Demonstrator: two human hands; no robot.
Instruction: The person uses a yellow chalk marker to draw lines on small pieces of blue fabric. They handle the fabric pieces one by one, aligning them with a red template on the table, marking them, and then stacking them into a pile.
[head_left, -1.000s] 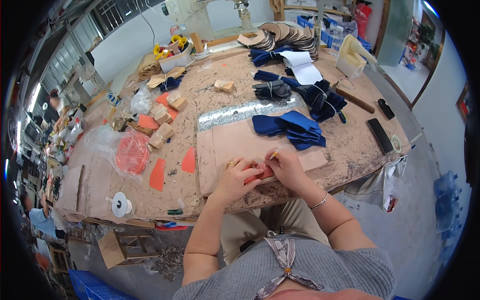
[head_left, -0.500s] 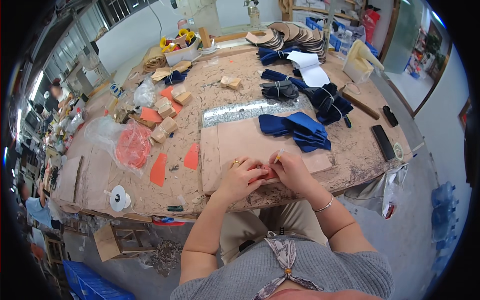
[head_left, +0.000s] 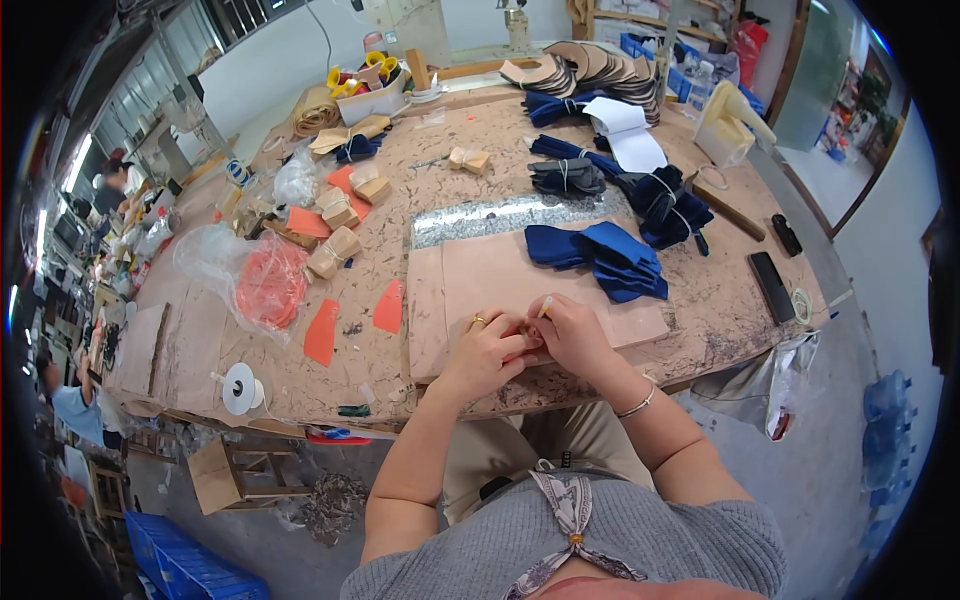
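Observation:
Both my hands meet at the near edge of a pale beige board (head_left: 470, 270). My left hand (head_left: 484, 352), with a ring on it, is closed, its fingertips pinching a small piece that they mostly hide. My right hand (head_left: 577, 338) is closed round a slim, pen-like stick (head_left: 545, 307), pale with a yellowish part; its lower end is hidden. Beyond my hands, a stack of dark blue cut pieces (head_left: 625, 262) lies on the board. Two flat orange-red cut pieces (head_left: 321, 332) rest on the table to the left of the board.
A plastic bag (head_left: 270, 285) of orange-red pieces lies left. Tied tan bundles (head_left: 335, 252) and dark blue bundles (head_left: 665, 205) stand farther back. A thread spool (head_left: 243, 390) sits near the front edge, a black phone (head_left: 769, 285) at right. People work at far left.
The orange-red of the piece between my fingers showed before and is now mostly hidden. My right hand has tilted a little, with the stick still in it. The whole view has shifted slightly.

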